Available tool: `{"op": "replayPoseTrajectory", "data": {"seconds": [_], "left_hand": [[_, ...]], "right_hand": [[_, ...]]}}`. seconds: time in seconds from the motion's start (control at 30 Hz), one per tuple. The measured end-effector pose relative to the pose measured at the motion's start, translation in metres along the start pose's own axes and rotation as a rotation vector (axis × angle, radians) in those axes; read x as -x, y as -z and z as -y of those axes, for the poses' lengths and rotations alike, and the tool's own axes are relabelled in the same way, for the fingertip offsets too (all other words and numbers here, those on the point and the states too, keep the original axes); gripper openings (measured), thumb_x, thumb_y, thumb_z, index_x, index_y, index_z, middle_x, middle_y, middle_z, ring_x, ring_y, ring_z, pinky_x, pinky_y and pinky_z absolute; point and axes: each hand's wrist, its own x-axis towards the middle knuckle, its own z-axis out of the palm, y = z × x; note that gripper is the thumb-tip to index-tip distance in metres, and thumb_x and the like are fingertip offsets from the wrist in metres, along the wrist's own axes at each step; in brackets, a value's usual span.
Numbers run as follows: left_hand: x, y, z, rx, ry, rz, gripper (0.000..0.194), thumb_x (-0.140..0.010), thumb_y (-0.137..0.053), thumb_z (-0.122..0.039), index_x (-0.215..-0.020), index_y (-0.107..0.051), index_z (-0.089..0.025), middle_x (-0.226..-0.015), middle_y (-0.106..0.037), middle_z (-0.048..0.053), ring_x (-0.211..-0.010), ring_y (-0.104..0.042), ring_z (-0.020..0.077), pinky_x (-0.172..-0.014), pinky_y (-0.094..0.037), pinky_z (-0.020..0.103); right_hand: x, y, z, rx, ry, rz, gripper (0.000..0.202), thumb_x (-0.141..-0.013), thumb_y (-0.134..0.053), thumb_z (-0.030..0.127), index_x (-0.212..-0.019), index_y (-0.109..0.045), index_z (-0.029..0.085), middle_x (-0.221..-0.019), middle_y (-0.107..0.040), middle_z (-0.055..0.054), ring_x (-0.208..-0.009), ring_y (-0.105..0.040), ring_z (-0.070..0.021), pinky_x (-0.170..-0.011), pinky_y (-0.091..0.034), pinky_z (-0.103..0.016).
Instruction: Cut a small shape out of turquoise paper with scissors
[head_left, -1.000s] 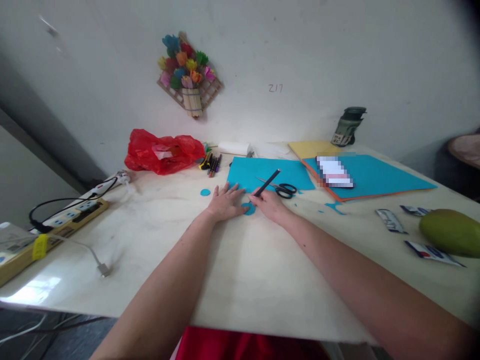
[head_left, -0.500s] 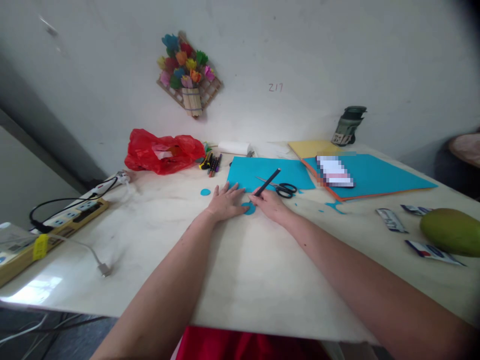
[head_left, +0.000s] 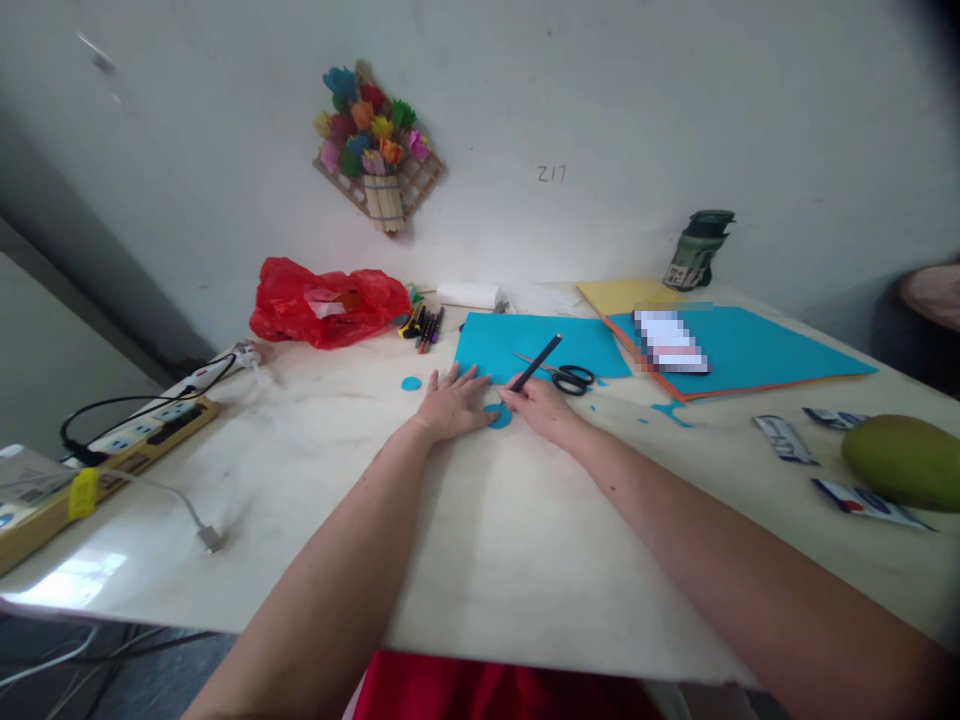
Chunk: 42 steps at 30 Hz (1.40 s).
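Note:
My left hand point(head_left: 448, 404) lies flat with its fingers spread, its thumb on a small blue paper disc point(head_left: 499, 415) and its fingertips by the lower edge of a blue sheet point(head_left: 540, 340). A black pen point(head_left: 538, 362) is pinched in my right hand point(head_left: 536, 405), its upper end slanting up to the right and its tip at the disc. Black-handled scissors point(head_left: 573, 379) rest partly on the sheet, just beyond my right hand. Another blue disc point(head_left: 411, 383) sits left of my left hand. Blue paper scraps point(head_left: 671, 414) lie to the right.
Back left are a red plastic bag point(head_left: 326, 305) and several markers point(head_left: 428, 330). A power strip point(head_left: 142, 430) with cables runs along the left. On the right are a phone point(head_left: 670, 342) on stacked coloured sheets, a bottle point(head_left: 700, 250), small packets point(head_left: 784, 439) and a green fruit point(head_left: 904, 462).

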Motion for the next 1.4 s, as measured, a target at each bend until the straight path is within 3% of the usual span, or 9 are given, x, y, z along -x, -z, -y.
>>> {"op": "replayPoseTrajectory", "data": {"seconds": [1.4], "left_hand": [[0.0008, 0.0029, -0.0016, 0.005, -0.010, 0.030, 0.072, -0.071, -0.028, -0.073, -0.135, -0.025, -0.039, -0.147, -0.014, -0.001, -0.134, -0.005, 0.0300, -0.103, 0.001, 0.056]], "right_hand": [[0.0022, 0.0097, 0.0044, -0.024, -0.020, 0.043, 0.014, -0.076, -0.051, 0.025, -0.064, -0.055, 0.019, -0.060, -0.060, -0.002, -0.059, -0.057, -0.0153, -0.060, -0.045, -0.029]]}}
